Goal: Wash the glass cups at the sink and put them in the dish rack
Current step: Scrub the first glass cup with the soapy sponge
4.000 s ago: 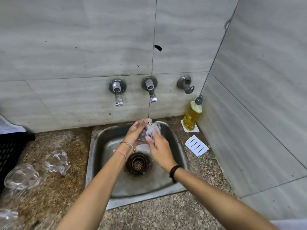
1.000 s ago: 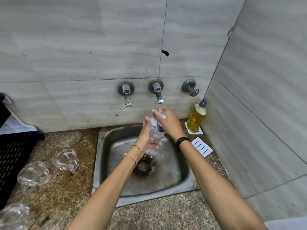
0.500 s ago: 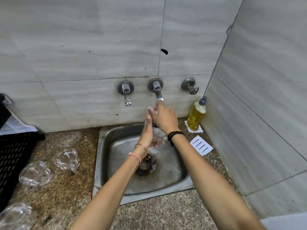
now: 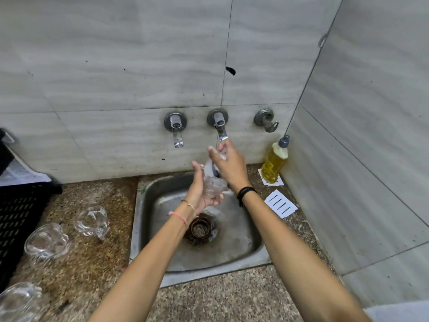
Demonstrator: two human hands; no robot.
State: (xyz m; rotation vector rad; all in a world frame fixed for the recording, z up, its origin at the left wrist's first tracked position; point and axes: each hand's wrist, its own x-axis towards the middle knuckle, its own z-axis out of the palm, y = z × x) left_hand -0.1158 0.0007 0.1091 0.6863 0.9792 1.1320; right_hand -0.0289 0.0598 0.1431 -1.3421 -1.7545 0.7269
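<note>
Over the steel sink (image 4: 137, 231), my left hand (image 4: 197, 191) grips a clear glass cup (image 4: 213, 187) from the left side. My right hand (image 4: 229, 165) is just above the cup, its fingers stretched up so the fingertips touch the end of the middle tap's lever (image 4: 221, 133). Three more glass cups lie on the speckled counter to the left: one near the sink (image 4: 92, 220), one further left (image 4: 46, 240) and one at the bottom corner (image 4: 18, 298). The black dish rack (image 4: 16, 205) stands at the far left edge, partly cut off.
A second tap (image 4: 175, 129) and a wall fitting (image 4: 266, 120) flank the middle tap. A bottle of yellow soap (image 4: 275, 163) stands in the right corner by the tiled wall, with a white card (image 4: 281, 203) lying in front of it. The drain (image 4: 200, 227) holds a strainer.
My right hand has left the cup and risen to the tap lever. The left hand keeps its hold on the cup below the tap.
</note>
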